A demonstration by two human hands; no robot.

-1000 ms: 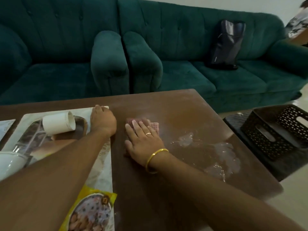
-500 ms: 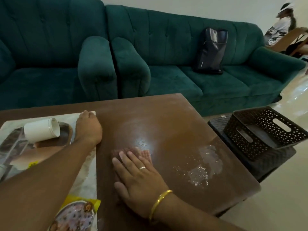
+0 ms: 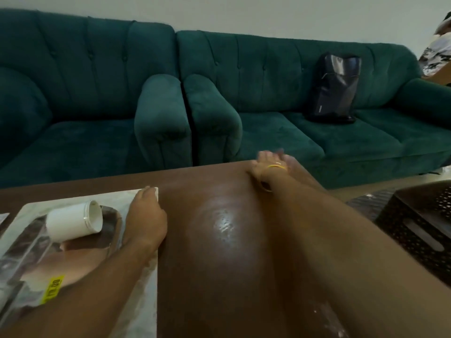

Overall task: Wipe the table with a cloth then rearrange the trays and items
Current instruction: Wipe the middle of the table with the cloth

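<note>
On the brown table (image 3: 207, 289), a pale tray (image 3: 141, 313) at the left bears a white jar (image 3: 70, 222) lying on its side. The left hand (image 3: 146, 215) rests on the tray's far right corner, fingers bent; whether it grips is unclear. The right hand (image 3: 268, 164) lies at the table's far edge, too blurred to judge; a purplish smear at its fingertips may be the cloth (image 3: 279, 150).

Two teal tufted sofas (image 3: 268, 76) side by side — pale wall (image 3: 244, 13) behind, glossy floor (image 3: 395, 182)
</note>
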